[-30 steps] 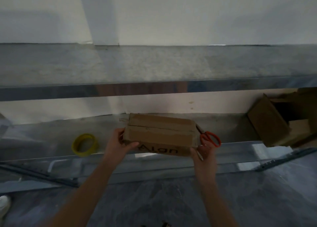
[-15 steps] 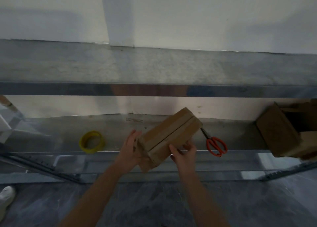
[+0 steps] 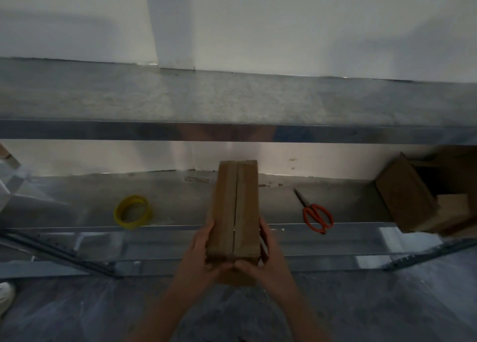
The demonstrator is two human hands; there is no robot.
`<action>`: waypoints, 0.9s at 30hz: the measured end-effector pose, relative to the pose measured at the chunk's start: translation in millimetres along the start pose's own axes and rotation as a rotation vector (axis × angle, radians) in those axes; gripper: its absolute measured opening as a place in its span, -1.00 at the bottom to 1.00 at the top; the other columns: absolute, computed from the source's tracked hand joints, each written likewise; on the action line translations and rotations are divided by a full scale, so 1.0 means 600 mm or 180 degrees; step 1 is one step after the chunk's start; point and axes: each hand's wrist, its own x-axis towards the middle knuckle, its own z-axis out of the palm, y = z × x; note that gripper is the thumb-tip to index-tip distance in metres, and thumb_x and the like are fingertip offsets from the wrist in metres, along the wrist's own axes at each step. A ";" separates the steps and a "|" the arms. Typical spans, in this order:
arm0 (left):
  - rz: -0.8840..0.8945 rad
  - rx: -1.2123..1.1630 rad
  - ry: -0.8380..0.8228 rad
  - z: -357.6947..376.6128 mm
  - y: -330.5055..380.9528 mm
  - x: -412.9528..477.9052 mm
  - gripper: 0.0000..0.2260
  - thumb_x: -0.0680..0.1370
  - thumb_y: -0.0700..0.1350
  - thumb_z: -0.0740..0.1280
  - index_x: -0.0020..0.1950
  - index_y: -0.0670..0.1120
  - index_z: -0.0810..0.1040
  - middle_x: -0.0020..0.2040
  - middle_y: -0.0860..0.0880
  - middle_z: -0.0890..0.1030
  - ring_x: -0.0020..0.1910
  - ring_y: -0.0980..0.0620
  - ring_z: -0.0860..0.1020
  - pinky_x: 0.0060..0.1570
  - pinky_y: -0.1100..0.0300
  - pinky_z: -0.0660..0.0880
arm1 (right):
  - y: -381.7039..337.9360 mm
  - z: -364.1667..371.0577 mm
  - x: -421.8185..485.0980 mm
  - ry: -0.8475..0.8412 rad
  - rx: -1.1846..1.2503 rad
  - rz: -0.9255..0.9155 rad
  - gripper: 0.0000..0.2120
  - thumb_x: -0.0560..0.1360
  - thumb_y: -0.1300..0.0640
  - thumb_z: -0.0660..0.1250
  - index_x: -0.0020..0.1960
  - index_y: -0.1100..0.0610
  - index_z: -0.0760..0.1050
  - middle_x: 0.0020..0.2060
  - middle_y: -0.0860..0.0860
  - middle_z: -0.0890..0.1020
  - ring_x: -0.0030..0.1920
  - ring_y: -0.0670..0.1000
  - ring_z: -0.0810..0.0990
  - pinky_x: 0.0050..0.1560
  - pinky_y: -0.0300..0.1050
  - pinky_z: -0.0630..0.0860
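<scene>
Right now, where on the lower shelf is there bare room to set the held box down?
Bare shelf lies between the yellow tape roll and the cardboard box, and a narrower strip between the box and the orange scissors. The right end is crowded with open cartons. The left hand and right hand grip its near end.

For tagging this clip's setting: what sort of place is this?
Likely a storeroom or packing area: metal shelving, the held cardboard box with more boxes at right, plus a yellow tape roll and orange-handled scissors.
</scene>
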 end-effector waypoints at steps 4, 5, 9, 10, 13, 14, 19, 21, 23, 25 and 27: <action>-0.0050 0.0205 0.0231 -0.006 0.012 0.001 -0.26 0.40 0.07 0.48 0.40 0.39 0.10 0.17 0.41 0.34 0.10 0.58 0.38 -0.06 0.63 0.37 | -0.021 -0.008 0.026 -0.0195 -0.0395 -0.0025 -0.02 0.29 -0.09 0.61 0.53 -0.11 0.11 0.34 -0.27 0.41 0.33 -0.23 0.43 0.27 -0.17 0.49; -0.0082 0.0161 0.0225 -0.011 0.015 0.009 -0.27 0.43 0.01 0.49 0.41 0.35 0.11 0.16 0.39 0.37 0.06 0.58 0.40 -0.08 0.63 0.36 | -0.023 -0.008 0.034 -0.0222 -0.0426 0.0020 -0.05 0.30 -0.06 0.60 0.53 -0.12 0.12 0.33 -0.25 0.41 0.32 -0.21 0.44 0.27 -0.15 0.50; -0.0237 -0.0121 0.0066 -0.026 0.033 0.048 -0.31 0.47 -0.17 0.46 0.51 0.08 0.20 0.25 0.08 0.45 -0.03 0.47 0.50 -0.12 0.57 0.42 | -0.029 -0.004 0.069 -0.0198 -0.0477 0.0054 -0.10 0.36 0.06 0.57 0.51 -0.11 0.09 0.28 -0.25 0.40 0.27 -0.26 0.43 0.23 -0.27 0.47; -0.0234 -0.0122 0.0081 -0.030 0.036 0.056 -0.32 0.47 -0.19 0.46 0.51 0.04 0.22 0.26 0.06 0.45 -0.05 0.43 0.52 -0.12 0.56 0.42 | -0.030 -0.002 0.076 -0.0187 -0.0493 0.0036 -0.11 0.36 0.04 0.57 0.51 -0.11 0.09 0.26 -0.28 0.39 0.24 -0.29 0.43 0.20 -0.31 0.47; -0.0188 -0.0066 0.0167 -0.039 0.043 0.072 -0.35 0.47 -0.17 0.46 0.50 0.02 0.26 0.25 0.04 0.47 -0.01 0.32 0.54 -0.08 0.56 0.42 | -0.037 -0.001 0.092 -0.0096 -0.0561 -0.0088 -0.15 0.37 -0.05 0.55 0.50 -0.13 0.14 0.24 -0.32 0.41 0.21 -0.36 0.45 0.16 -0.39 0.47; -0.0137 -0.0065 0.0216 -0.043 0.046 0.074 -0.36 0.47 -0.17 0.45 0.49 0.02 0.27 0.23 0.05 0.49 0.00 0.35 0.55 -0.07 0.57 0.41 | -0.044 -0.001 0.095 -0.0070 -0.0618 -0.0181 -0.14 0.35 -0.14 0.54 0.50 -0.16 0.14 0.24 -0.34 0.41 0.20 -0.39 0.44 0.17 -0.39 0.47; -0.0044 -0.0287 0.0342 -0.047 0.048 0.093 -0.38 0.46 -0.34 0.42 0.46 -0.08 0.28 0.26 0.01 0.48 0.11 0.48 0.46 0.06 0.52 0.41 | -0.064 0.004 0.126 -0.0205 -0.0867 -0.0325 -0.11 0.33 -0.16 0.53 0.51 -0.18 0.10 0.38 -0.10 0.38 0.34 -0.09 0.41 0.35 -0.05 0.43; -0.0105 -0.0317 0.0303 -0.047 0.046 0.101 -0.38 0.45 -0.34 0.43 0.44 -0.07 0.29 0.32 -0.03 0.46 0.16 0.37 0.48 0.15 0.43 0.42 | -0.057 0.005 0.135 -0.0193 -0.0929 -0.0318 -0.14 0.38 -0.03 0.55 0.51 -0.14 0.10 0.38 -0.09 0.38 0.35 -0.08 0.41 0.37 0.00 0.43; -0.0130 -0.0243 0.0220 -0.045 0.037 0.102 -0.38 0.45 -0.30 0.45 0.43 -0.02 0.30 0.35 -0.02 0.45 0.26 0.20 0.46 0.24 0.28 0.43 | -0.040 0.000 0.134 -0.0188 -0.0932 -0.0322 -0.15 0.37 -0.03 0.55 0.49 -0.15 0.11 0.36 -0.13 0.37 0.33 -0.16 0.42 0.35 -0.08 0.45; -0.0156 -0.0179 0.0145 -0.039 0.023 0.094 -0.39 0.45 -0.25 0.47 0.41 0.06 0.31 0.33 0.04 0.45 0.27 0.14 0.46 0.19 0.34 0.45 | -0.020 -0.006 0.124 -0.0166 -0.0894 -0.0303 -0.15 0.35 -0.03 0.56 0.47 -0.17 0.13 0.36 -0.15 0.38 0.33 -0.20 0.42 0.31 -0.16 0.47; -0.0272 -0.0269 0.0119 -0.029 0.013 0.081 -0.38 0.43 -0.27 0.48 0.38 0.12 0.34 0.26 0.14 0.47 0.20 0.22 0.48 0.05 0.45 0.47 | -0.001 -0.010 0.110 -0.0133 -0.0802 -0.0296 -0.16 0.34 0.05 0.59 0.44 -0.21 0.17 0.34 -0.18 0.41 0.31 -0.20 0.46 0.25 -0.22 0.51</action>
